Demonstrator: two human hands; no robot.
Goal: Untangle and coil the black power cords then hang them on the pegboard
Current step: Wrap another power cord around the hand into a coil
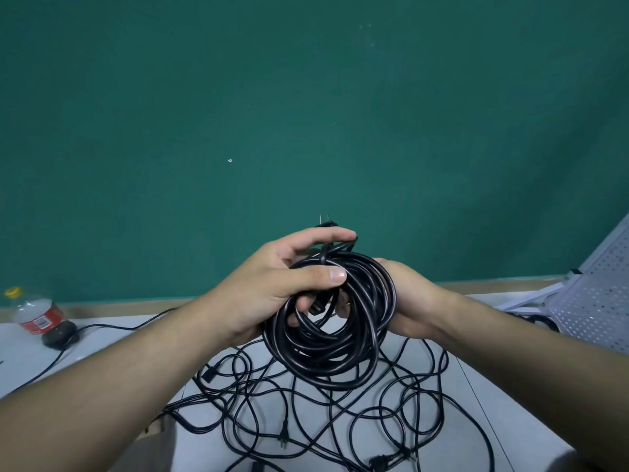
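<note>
1. While the coil [335, 321] hangs above the bench [483, 417], left hand [272, 287] and right hand [408, 301] each keep a closed grip on it.
2. Tuck the plug [326, 223] through the loops to lock them.
3. Loose cords [306, 420] remain tangled below; the pegboard [592, 301] leans right.
</note>
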